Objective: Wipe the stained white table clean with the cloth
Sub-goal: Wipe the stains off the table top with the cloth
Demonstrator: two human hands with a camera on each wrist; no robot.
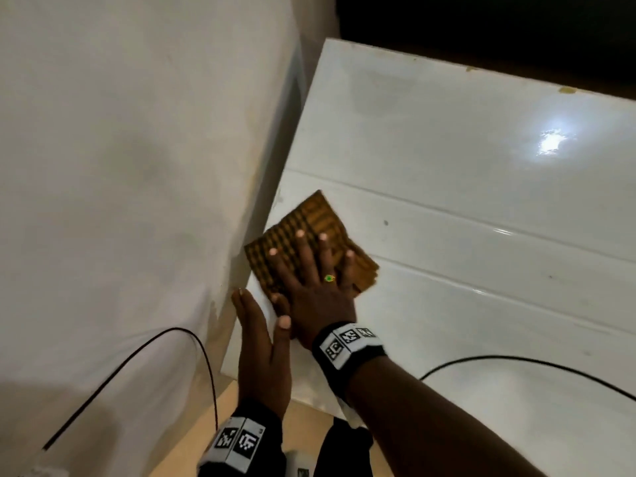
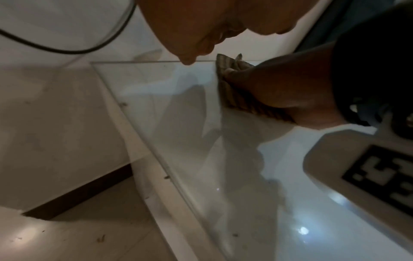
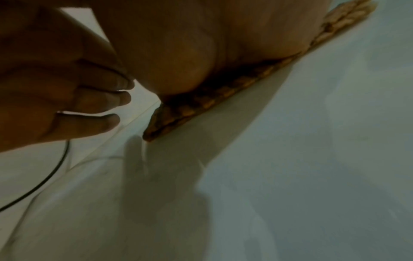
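My right hand (image 1: 315, 287) lies flat, fingers spread, pressing the brown checked cloth (image 1: 309, 223) onto the white table (image 1: 481, 208) right at its 9 o'clock edge, with the glossy top running bare toward 1 and 3 o'clock. My left hand (image 1: 263, 346) stands with fingers straight at that edge at 7 o'clock, gripping nothing. A black cable (image 1: 516, 359) crosses the tabletop at 4 o'clock; small dark specks (image 1: 385, 222) dot the surface at 3 o'clock.

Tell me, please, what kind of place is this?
Probably a room in a home, though I cannot be sure. A glossy white table stands close to a plain painted wall, and the floor below looks tiled.
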